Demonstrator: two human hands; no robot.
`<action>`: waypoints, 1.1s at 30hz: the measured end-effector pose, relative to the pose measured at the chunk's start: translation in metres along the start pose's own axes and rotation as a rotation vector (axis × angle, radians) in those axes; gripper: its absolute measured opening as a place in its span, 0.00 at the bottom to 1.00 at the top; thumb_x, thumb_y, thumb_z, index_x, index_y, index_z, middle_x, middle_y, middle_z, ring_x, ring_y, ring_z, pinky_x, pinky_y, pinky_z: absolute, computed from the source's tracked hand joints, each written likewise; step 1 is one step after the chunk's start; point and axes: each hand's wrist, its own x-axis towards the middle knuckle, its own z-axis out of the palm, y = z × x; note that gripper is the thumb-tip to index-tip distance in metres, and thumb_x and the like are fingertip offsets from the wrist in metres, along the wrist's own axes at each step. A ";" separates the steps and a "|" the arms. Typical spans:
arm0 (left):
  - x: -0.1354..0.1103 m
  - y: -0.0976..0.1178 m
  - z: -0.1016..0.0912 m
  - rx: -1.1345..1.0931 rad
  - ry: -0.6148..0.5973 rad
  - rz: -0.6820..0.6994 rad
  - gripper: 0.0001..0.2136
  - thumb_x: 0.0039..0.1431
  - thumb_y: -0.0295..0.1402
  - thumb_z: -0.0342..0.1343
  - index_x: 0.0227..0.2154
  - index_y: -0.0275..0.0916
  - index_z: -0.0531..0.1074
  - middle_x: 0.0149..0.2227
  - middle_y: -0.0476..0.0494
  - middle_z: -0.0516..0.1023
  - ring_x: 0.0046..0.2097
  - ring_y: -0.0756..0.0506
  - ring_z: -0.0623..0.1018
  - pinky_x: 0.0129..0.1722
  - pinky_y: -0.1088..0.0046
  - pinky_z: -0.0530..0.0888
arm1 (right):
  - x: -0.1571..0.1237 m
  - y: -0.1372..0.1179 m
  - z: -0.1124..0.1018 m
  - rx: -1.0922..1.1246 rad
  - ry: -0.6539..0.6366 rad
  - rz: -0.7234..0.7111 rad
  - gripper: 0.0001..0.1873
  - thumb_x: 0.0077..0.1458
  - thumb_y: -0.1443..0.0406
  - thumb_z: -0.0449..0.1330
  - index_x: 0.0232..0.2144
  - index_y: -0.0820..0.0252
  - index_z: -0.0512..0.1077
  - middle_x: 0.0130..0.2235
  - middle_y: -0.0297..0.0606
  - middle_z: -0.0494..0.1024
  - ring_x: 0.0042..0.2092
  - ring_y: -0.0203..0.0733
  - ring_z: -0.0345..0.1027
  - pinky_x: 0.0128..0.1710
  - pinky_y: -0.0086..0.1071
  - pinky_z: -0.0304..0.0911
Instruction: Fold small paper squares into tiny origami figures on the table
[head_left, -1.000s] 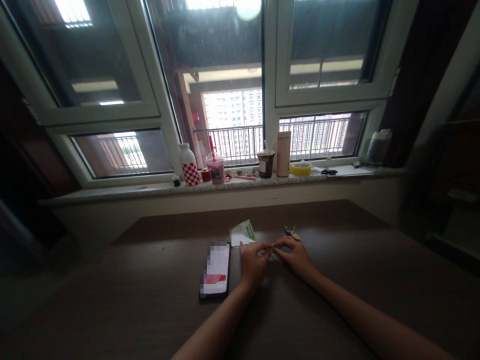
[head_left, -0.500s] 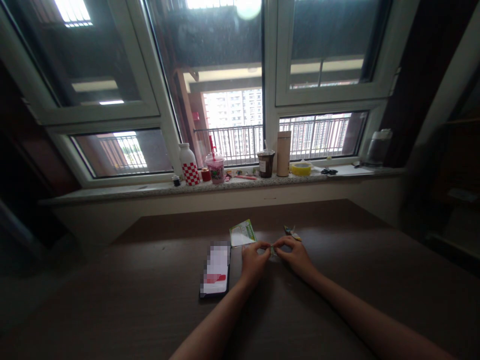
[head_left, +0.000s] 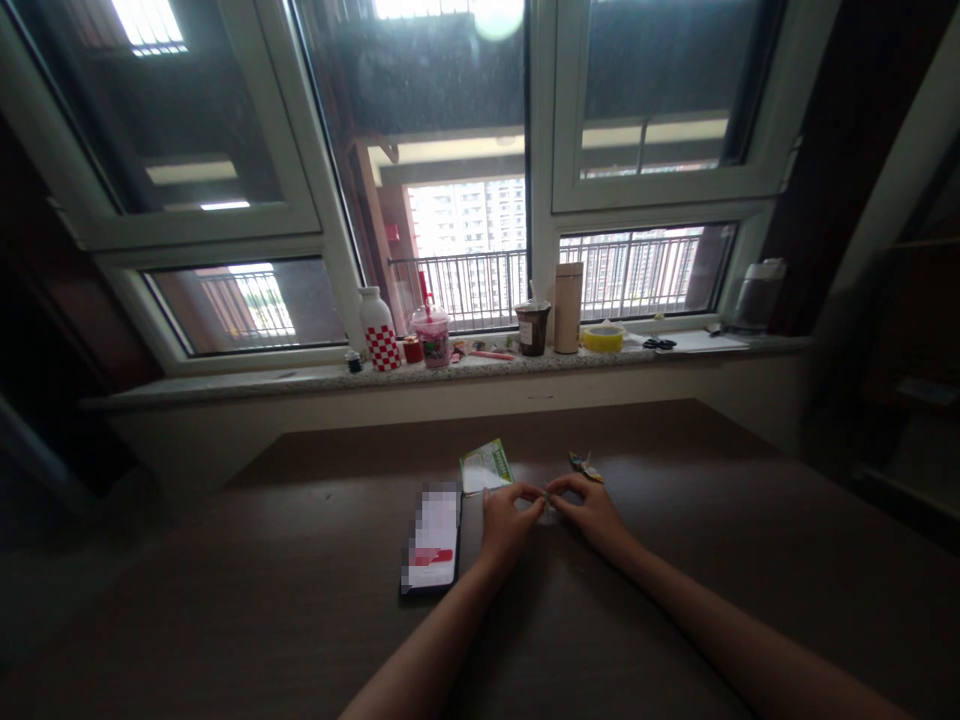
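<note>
My left hand (head_left: 506, 522) and my right hand (head_left: 589, 512) rest side by side on a dark wooden table (head_left: 675, 600). Their fingertips meet in a pinch around a small pale object (head_left: 547, 503) that is too small to name. A green and white packet (head_left: 485, 466) lies flat just beyond my left hand. A small colourful scrap (head_left: 583, 464) lies just beyond my right hand. A phone (head_left: 433, 538) with its screen lit lies to the left of my left hand.
A stone windowsill (head_left: 315, 377) runs behind the table. On it stand a red-checked white bottle (head_left: 378, 329), a pink cup with a straw (head_left: 433, 338), a dark cup (head_left: 532, 328), a tall beige flask (head_left: 568, 307), a yellow tape roll (head_left: 602, 338) and a jug (head_left: 757, 293).
Both hands stay in the same spot; the fingertips have only shifted slightly while pinching the small object between them. Everything else is unmoved.
</note>
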 end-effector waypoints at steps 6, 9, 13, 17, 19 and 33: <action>-0.004 0.001 0.004 0.016 0.010 0.029 0.05 0.52 0.33 0.60 0.29 0.42 0.80 0.34 0.47 0.83 0.41 0.43 0.79 0.51 0.63 0.68 | 0.002 0.001 0.000 0.097 0.001 0.004 0.12 0.47 0.64 0.60 0.37 0.57 0.72 0.28 0.30 0.75 0.36 0.43 0.73 0.46 0.38 0.64; -0.003 0.000 0.004 0.031 0.028 0.026 0.06 0.53 0.35 0.59 0.29 0.42 0.80 0.34 0.47 0.83 0.42 0.43 0.79 0.50 0.64 0.68 | 0.002 0.002 0.000 0.097 -0.016 -0.021 0.12 0.47 0.63 0.60 0.36 0.57 0.74 0.29 0.32 0.76 0.37 0.44 0.73 0.47 0.38 0.64; -0.003 -0.002 0.003 0.067 0.014 0.037 0.06 0.54 0.36 0.59 0.30 0.43 0.80 0.35 0.47 0.83 0.43 0.43 0.79 0.52 0.62 0.67 | 0.001 0.001 0.000 0.062 -0.009 -0.015 0.09 0.46 0.62 0.61 0.33 0.57 0.75 0.31 0.35 0.78 0.40 0.46 0.73 0.49 0.41 0.63; -0.005 0.001 0.002 0.147 0.023 0.021 0.05 0.54 0.34 0.60 0.30 0.44 0.80 0.35 0.47 0.83 0.44 0.42 0.78 0.57 0.54 0.62 | 0.001 0.000 0.001 0.094 -0.006 0.030 0.12 0.46 0.59 0.63 0.34 0.57 0.74 0.30 0.35 0.79 0.39 0.46 0.74 0.48 0.41 0.65; -0.006 0.004 0.002 0.215 0.036 0.031 0.05 0.55 0.34 0.59 0.29 0.45 0.80 0.35 0.48 0.83 0.45 0.41 0.78 0.62 0.47 0.53 | 0.002 0.001 0.002 0.118 0.016 0.057 0.14 0.46 0.57 0.64 0.35 0.57 0.73 0.29 0.35 0.79 0.38 0.47 0.75 0.46 0.40 0.66; -0.009 0.006 0.003 0.298 0.010 0.051 0.07 0.57 0.32 0.56 0.30 0.46 0.79 0.36 0.47 0.82 0.46 0.42 0.76 0.63 0.42 0.44 | 0.004 0.007 0.001 0.037 0.046 0.082 0.14 0.46 0.54 0.64 0.29 0.58 0.77 0.33 0.40 0.82 0.39 0.48 0.75 0.44 0.42 0.68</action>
